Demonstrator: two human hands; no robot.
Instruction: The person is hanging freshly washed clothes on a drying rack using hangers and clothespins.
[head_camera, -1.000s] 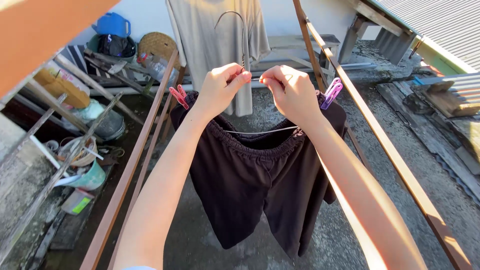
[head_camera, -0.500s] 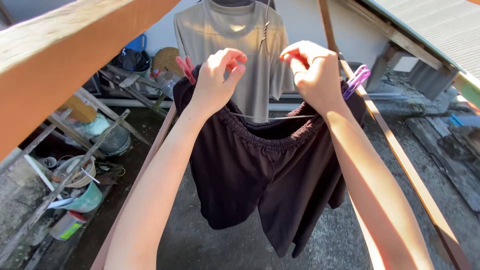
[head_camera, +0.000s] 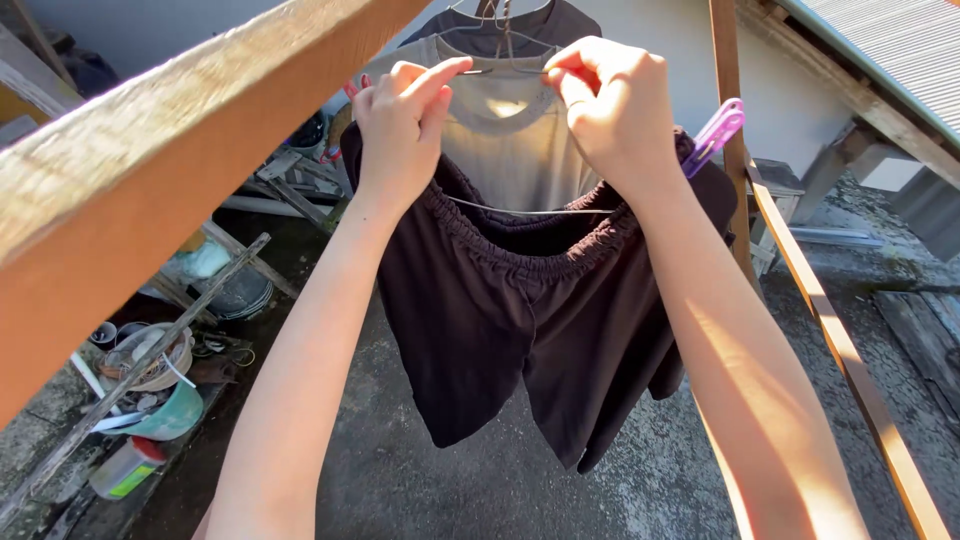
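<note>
In the head view we held a thin wire hanger (head_camera: 520, 210) up high, our left hand (head_camera: 400, 120) and right hand (head_camera: 610, 105) each with fingers pinched shut on its upper wire, while the black shorts (head_camera: 520, 320) hung from it by the waistband, in front of a beige shirt (head_camera: 510, 150) and between the two wooden rails (head_camera: 830, 320). A purple clothespin (head_camera: 715, 135) gripped the waistband at the right and a red one only peeked out behind our left hand. We judged that keeping both pinches level and the wire steady would stop the shorts sliding sideways.
</note>
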